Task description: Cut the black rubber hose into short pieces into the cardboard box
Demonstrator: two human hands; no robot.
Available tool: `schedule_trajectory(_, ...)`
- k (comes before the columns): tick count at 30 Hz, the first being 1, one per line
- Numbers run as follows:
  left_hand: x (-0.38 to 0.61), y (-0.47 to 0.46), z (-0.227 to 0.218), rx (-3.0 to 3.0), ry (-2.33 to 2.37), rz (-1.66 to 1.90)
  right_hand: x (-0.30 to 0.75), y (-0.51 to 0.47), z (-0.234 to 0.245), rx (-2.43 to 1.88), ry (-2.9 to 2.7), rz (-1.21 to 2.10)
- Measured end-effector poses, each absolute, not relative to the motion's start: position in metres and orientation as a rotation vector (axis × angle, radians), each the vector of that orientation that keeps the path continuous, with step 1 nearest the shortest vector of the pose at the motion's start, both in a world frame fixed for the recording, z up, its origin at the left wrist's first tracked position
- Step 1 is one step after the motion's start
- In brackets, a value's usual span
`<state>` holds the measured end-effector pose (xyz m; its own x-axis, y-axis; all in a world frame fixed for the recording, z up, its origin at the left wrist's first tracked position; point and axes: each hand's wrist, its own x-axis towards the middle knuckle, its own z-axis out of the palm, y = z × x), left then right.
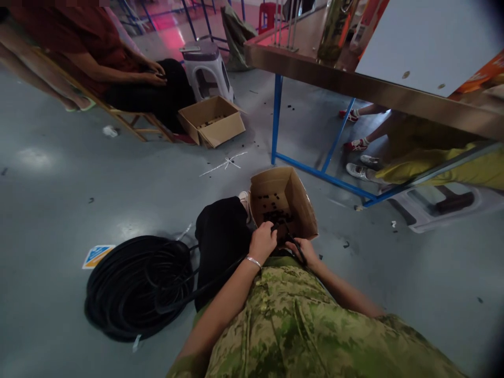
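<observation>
My left hand (262, 242) is closed around a black cable (220, 274) that runs back to a big coil of black cable (137, 286) on the floor at my left. My right hand (305, 251) is closed on a dark tool or cable end that I cannot make out. Both hands sit close together at the near edge of an open cardboard box (303, 205) that stands in front of my knees. Several small black pieces (275, 215) lie in the box bottom. A silver bracelet is on my left wrist.
A second cardboard box (226, 131) stands by a seated person (118, 68) at the upper left. A blue-legged metal table (354, 89) spans the upper right, with other people's feet (360, 144) under it. A plastic stool (207, 68) stands behind. White scraps litter the grey floor.
</observation>
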<state>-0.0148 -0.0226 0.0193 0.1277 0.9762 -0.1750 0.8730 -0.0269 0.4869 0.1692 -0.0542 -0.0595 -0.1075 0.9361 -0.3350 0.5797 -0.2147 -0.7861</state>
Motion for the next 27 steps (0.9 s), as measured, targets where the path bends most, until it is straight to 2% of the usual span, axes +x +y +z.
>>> schedule_trajectory(8,-0.023,-0.040,0.060,2.017,1.964,0.401,0.167,-0.038,-0.025,-1.390,-1.747,1.357)
schedule_trajectory(17,-0.035,-0.033,0.037,1.737,1.690,0.894,0.152,-0.039,-0.021,-1.292,-1.896,1.397)
schedule_trajectory(27,-0.030,-0.036,0.038,1.739,1.636,0.798,0.156,-0.029,-0.017,-1.359,-2.011,1.304)
